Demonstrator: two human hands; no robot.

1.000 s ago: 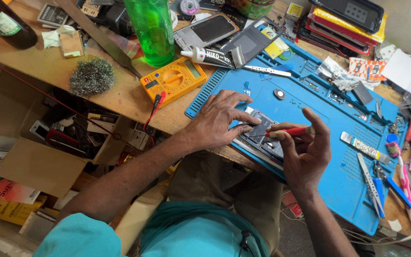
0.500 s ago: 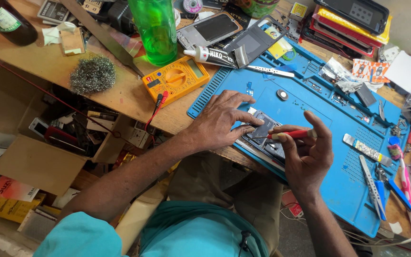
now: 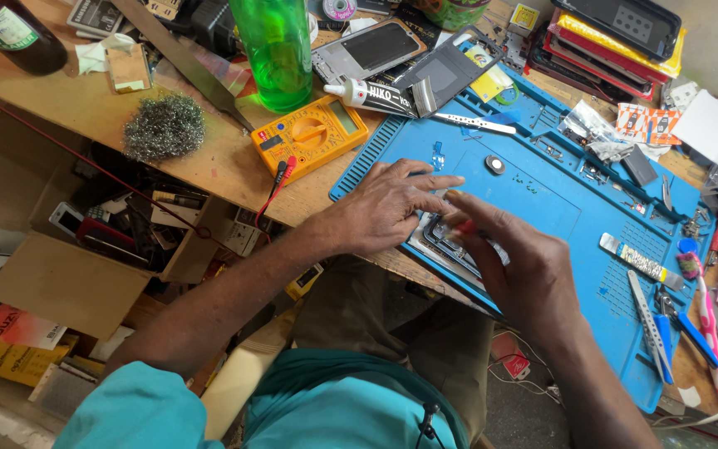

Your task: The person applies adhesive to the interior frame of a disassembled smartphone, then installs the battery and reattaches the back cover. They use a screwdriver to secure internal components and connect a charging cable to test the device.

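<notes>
An opened phone [image 3: 435,239] lies at the near edge of the blue work mat [image 3: 558,199]. My left hand [image 3: 392,206] rests on the phone's left end, fingers spread and pressing it down. My right hand [image 3: 518,268] reaches over the phone from the right and covers most of it. It pinches a thin red-handled tool [image 3: 464,225], of which only a small part shows, and its index finger points toward the left fingertips. The two hands nearly touch above the phone.
A yellow multimeter [image 3: 309,137], a green bottle [image 3: 276,50], a glue tube [image 3: 376,96] and steel wool [image 3: 164,125] sit on the wooden bench to the left. Tweezers [image 3: 475,123], small tools [image 3: 654,320] and stacked phones [image 3: 617,33] ring the mat. Cardboard boxes [image 3: 60,287] stand below.
My right hand has moved up and left over the phone and now hides the red tool and most of the phone. My left hand stays pressed in place.
</notes>
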